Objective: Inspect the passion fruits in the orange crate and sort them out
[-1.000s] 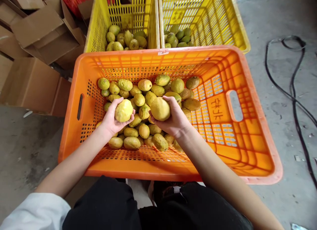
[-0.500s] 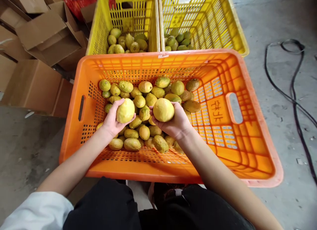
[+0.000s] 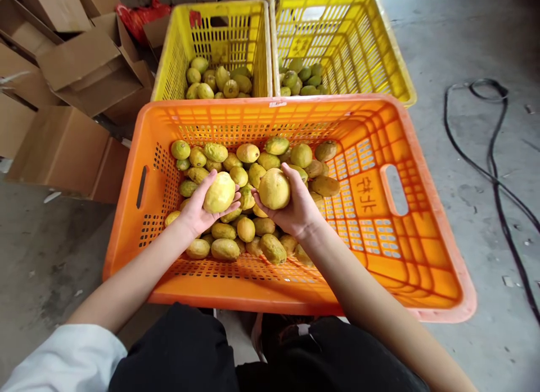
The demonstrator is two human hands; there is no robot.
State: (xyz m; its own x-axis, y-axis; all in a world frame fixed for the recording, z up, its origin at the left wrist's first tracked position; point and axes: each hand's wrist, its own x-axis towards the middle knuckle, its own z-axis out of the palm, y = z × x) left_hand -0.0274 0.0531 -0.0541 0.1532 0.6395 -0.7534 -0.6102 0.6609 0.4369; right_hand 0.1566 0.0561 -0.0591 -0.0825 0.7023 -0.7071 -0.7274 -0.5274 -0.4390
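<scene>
My left hand (image 3: pixel 198 207) cradles a yellow oval fruit (image 3: pixel 219 192), thumb along its side and fingers beneath it. A rounder yellow fruit (image 3: pixel 274 188) lies in my right hand (image 3: pixel 300 203), gripped between thumb and fingers. The fruit's exact kind is not certain. Both hands are held side by side, a small gap between them, above an orange plastic crate (image 3: pixel 253 293). Inside the crate is a heap of yellow-green oval fruit (image 3: pixel 225 249), mostly at its left and middle; some are hidden by my hands.
Behind stand two yellow crates, the left one (image 3: pixel 164 54) with yellowish fruit and the right one (image 3: pixel 396 49) with greener fruit. Cardboard boxes (image 3: pixel 63 150) and a red plastic bag (image 3: pixel 141 18) are piled at the left. A black cable (image 3: pixel 491 167) lies on the floor at right.
Both fruits have been turned in my hands. My left hand has shifted slightly to the right, and my right thumb now rests higher on its fruit. The view has tilted slightly.
</scene>
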